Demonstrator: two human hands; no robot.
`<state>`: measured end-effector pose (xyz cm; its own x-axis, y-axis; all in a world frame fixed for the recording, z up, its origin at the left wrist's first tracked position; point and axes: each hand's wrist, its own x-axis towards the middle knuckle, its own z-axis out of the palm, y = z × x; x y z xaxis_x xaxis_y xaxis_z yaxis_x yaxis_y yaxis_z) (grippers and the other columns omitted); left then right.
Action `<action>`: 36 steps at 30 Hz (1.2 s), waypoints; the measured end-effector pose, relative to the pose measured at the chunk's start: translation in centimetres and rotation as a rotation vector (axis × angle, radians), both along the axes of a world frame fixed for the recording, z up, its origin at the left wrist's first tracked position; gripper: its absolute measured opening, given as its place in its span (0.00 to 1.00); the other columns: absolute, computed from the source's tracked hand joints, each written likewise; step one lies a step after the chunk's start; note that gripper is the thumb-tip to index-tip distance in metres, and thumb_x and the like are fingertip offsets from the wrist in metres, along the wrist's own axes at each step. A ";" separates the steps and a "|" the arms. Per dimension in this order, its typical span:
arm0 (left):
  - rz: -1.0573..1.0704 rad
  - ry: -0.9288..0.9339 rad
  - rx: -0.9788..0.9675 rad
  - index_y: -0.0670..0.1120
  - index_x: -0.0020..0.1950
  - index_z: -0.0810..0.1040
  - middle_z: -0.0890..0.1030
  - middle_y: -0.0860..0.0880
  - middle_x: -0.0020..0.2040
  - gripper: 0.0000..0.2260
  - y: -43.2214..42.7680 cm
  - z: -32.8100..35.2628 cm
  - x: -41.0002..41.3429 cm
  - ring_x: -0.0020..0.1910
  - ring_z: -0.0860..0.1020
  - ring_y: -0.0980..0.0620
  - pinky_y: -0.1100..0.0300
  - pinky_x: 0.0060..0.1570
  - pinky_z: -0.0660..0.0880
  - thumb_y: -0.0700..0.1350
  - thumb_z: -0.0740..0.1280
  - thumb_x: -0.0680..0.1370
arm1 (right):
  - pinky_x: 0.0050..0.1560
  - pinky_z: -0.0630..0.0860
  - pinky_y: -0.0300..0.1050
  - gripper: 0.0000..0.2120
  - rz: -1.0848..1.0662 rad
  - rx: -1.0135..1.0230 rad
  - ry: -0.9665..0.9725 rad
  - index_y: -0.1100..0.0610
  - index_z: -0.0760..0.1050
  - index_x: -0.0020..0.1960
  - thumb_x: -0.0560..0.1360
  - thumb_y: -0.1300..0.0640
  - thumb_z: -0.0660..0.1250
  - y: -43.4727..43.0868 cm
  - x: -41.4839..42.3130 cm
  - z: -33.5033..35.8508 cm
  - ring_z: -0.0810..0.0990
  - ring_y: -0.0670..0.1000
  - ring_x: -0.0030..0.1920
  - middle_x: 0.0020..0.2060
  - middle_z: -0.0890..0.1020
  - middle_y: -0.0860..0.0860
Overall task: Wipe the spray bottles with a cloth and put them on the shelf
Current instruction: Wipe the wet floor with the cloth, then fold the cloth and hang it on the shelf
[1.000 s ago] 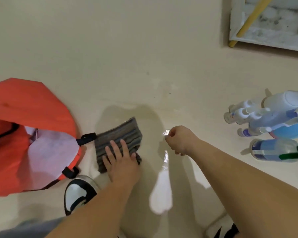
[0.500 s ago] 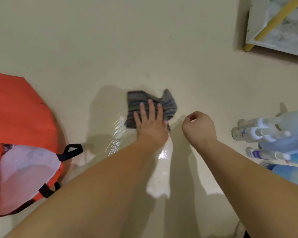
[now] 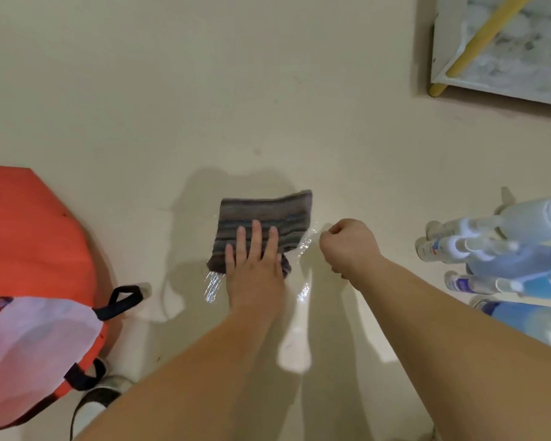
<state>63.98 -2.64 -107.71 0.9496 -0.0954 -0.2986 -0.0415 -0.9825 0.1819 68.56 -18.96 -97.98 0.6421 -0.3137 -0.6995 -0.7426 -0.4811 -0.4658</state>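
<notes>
A grey striped cloth (image 3: 269,218) lies flat on the wet cream floor in the middle of the head view. My left hand (image 3: 255,262) presses on its near edge, palm down, fingers spread. Just right of the cloth, my right hand (image 3: 347,243) is curled into a fist with nothing visible in it. Several spray bottles (image 3: 503,246) with white nozzles and clear or blue liquid lie on their sides at the right edge. One corner of the white shelf (image 3: 439,43) with a yellow leg (image 3: 438,89) shows at the top right.
An orange bag (image 3: 35,246) with black straps and a white lining sits open at the left. A black-and-white shoe (image 3: 99,399) shows below it. Wet streaks (image 3: 212,286) glisten on the floor around the cloth.
My left hand slid the cloth from beside the orange bag rightward across the floor, and it now lies flattened out. My right fist has stayed beside it. The view shifted.
</notes>
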 end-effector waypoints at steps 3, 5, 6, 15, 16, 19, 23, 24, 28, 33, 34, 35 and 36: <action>-0.184 0.086 0.000 0.50 0.86 0.53 0.49 0.47 0.87 0.28 -1.5 1.0 -4.1 0.85 0.47 0.41 0.41 0.81 0.47 0.50 0.55 0.86 | 0.40 0.77 0.48 0.05 0.058 -0.007 0.029 0.59 0.76 0.46 0.76 0.58 0.62 0.3 -0.2 1.4 0.83 0.60 0.42 0.43 0.83 0.59; -0.484 0.108 -0.103 0.49 0.81 0.67 0.62 0.47 0.84 0.25 -2.6 1.5 -6.8 0.83 0.59 0.41 0.43 0.79 0.61 0.48 0.61 0.83 | 0.36 0.76 0.46 0.07 0.114 -0.014 0.053 0.62 0.76 0.49 0.77 0.60 0.61 0.2 -0.3 2.7 0.81 0.60 0.38 0.42 0.83 0.61; -0.544 0.136 -0.176 0.50 0.76 0.74 0.70 0.48 0.80 0.21 -2.9 1.8 -7.6 0.80 0.66 0.43 0.46 0.75 0.68 0.47 0.62 0.82 | 0.35 0.76 0.46 0.08 0.138 -0.012 0.071 0.63 0.77 0.51 0.78 0.61 0.60 0.0 -0.5 3.4 0.81 0.60 0.36 0.42 0.83 0.63; 0.264 0.413 -0.603 0.47 0.53 0.78 0.82 0.49 0.42 0.09 -1.3 16.0 -0.9 0.37 0.81 0.51 0.65 0.36 0.77 0.38 0.61 0.78 | 0.42 0.82 0.51 0.13 0.237 0.031 0.096 0.62 0.76 0.61 0.81 0.57 0.60 -0.9 -3.4 11.6 0.83 0.57 0.40 0.53 0.82 0.61; 0.310 0.422 -0.664 0.46 0.53 0.79 0.82 0.48 0.41 0.09 -1.1 17.9 -0.6 0.34 0.79 0.54 0.68 0.31 0.75 0.36 0.61 0.77 | 0.43 0.83 0.50 0.13 0.265 0.037 0.090 0.61 0.76 0.61 0.81 0.56 0.61 -0.8 -3.6 12.9 0.83 0.56 0.41 0.53 0.82 0.59; 0.398 0.434 -0.859 0.46 0.57 0.78 0.84 0.44 0.47 0.10 -1.1 23.8 0.0 0.36 0.81 0.55 0.67 0.31 0.76 0.36 0.67 0.77 | 0.47 0.84 0.51 0.14 0.311 0.086 0.061 0.57 0.78 0.59 0.82 0.49 0.62 -0.6 -4.1 17.7 0.84 0.56 0.46 0.51 0.82 0.54; 0.427 0.468 -1.063 0.51 0.60 0.77 0.85 0.44 0.56 0.18 -1.6 31.4 0.8 0.53 0.85 0.47 0.54 0.51 0.83 0.38 0.74 0.72 | 0.55 0.84 0.57 0.18 0.288 0.193 0.042 0.58 0.78 0.63 0.84 0.46 0.60 -1.4 -4.1 24.5 0.84 0.60 0.53 0.56 0.80 0.57; 0.414 0.527 -1.151 0.51 0.62 0.77 0.85 0.44 0.58 0.21 -1.7 33.0 0.9 0.56 0.85 0.46 0.50 0.56 0.82 0.36 0.72 0.71 | 0.56 0.84 0.59 0.17 0.271 0.221 0.024 0.59 0.78 0.63 0.84 0.48 0.60 -1.7 -4.0 25.9 0.84 0.60 0.51 0.56 0.82 0.59; 0.254 0.483 -1.163 0.48 0.71 0.73 0.83 0.47 0.60 0.28 -2.7 35.9 1.2 0.60 0.83 0.46 0.50 0.62 0.80 0.27 0.65 0.74 | 0.52 0.85 0.60 0.14 0.123 0.304 -0.119 0.63 0.79 0.59 0.84 0.54 0.61 -3.9 -3.6 29.1 0.84 0.59 0.42 0.48 0.84 0.60; 0.273 0.132 -0.991 0.47 0.58 0.76 0.82 0.45 0.53 0.13 -6.0 36.8 3.9 0.46 0.82 0.52 0.65 0.42 0.81 0.42 0.75 0.77 | 0.42 0.85 0.51 0.15 -0.285 0.572 -0.259 0.60 0.79 0.61 0.86 0.52 0.59 -6.6 -2.1 28.8 0.83 0.53 0.35 0.44 0.85 0.56; 0.292 0.139 -0.999 0.45 0.56 0.76 0.83 0.42 0.52 0.13 -6.8 36.8 4.9 0.46 0.83 0.49 0.59 0.47 0.83 0.46 0.76 0.77 | 0.38 0.84 0.48 0.15 -0.404 0.665 -0.283 0.59 0.79 0.61 0.86 0.51 0.58 -7.3 -1.4 28.7 0.84 0.52 0.34 0.43 0.85 0.55; 0.304 0.186 -1.027 0.44 0.54 0.76 0.83 0.40 0.52 0.13 -7.9 36.9 6.2 0.46 0.83 0.46 0.50 0.52 0.84 0.49 0.76 0.78 | 0.36 0.83 0.46 0.15 -0.510 0.758 -0.305 0.59 0.79 0.61 0.86 0.51 0.58 -8.0 -0.6 28.7 0.84 0.51 0.33 0.42 0.86 0.54; 0.304 0.253 -1.070 0.44 0.52 0.76 0.84 0.39 0.50 0.13 -9.0 37.2 7.5 0.44 0.84 0.46 0.43 0.54 0.84 0.49 0.75 0.78 | 0.35 0.82 0.46 0.16 -0.588 0.829 -0.326 0.59 0.79 0.62 0.86 0.50 0.58 -9.0 0.3 28.9 0.84 0.51 0.33 0.42 0.86 0.54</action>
<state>71.49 -11.63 -70.49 0.9011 -0.1925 -0.3885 0.3286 -0.2812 0.9016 68.81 -27.91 -69.09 0.7397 -0.1401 -0.6582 -0.5351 0.4707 -0.7015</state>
